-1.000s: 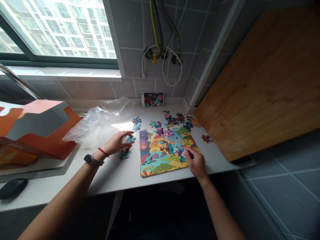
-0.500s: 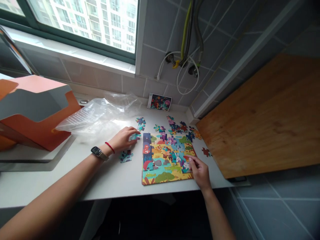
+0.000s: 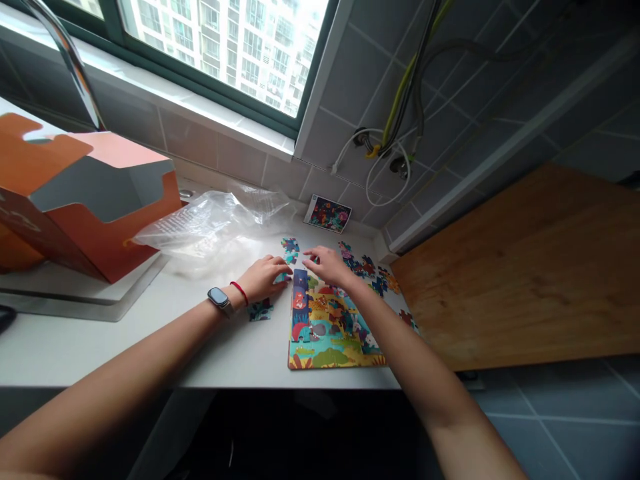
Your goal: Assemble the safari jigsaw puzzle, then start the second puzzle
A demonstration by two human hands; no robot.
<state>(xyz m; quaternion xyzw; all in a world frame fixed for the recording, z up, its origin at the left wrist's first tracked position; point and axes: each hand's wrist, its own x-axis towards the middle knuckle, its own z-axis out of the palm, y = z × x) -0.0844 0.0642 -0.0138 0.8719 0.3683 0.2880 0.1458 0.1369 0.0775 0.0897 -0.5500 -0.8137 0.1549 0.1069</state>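
Note:
My left hand (image 3: pixel 266 277), with a watch and a red band at its wrist, rests on the white table with curled fingers on a teal puzzle piece (image 3: pixel 283 277). Another dark teal piece (image 3: pixel 260 310) lies below that hand. Over the upper left of the colourful puzzle board (image 3: pixel 327 358) is my right hand (image 3: pixel 327 264), thumb and forefinger slightly apart, nothing visible between them. Just beyond its fingertips lie blue and teal pieces (image 3: pixel 290 245). Pieces with animals cover part of the board; my right forearm hides its right side.
Loose pieces (image 3: pixel 367 265) are scattered beyond the board. A picture card (image 3: pixel 328 213) leans on the tiled wall. Clear plastic wrapping (image 3: pixel 215 220) and an open orange box (image 3: pixel 115 233) stand left. A wooden panel (image 3: pixel 525 280) borders the right.
My right hand has left the lower right of the board and moved up and left, close to my left hand. My left hand stays at the teal piece. The view has shifted and tilted slightly.

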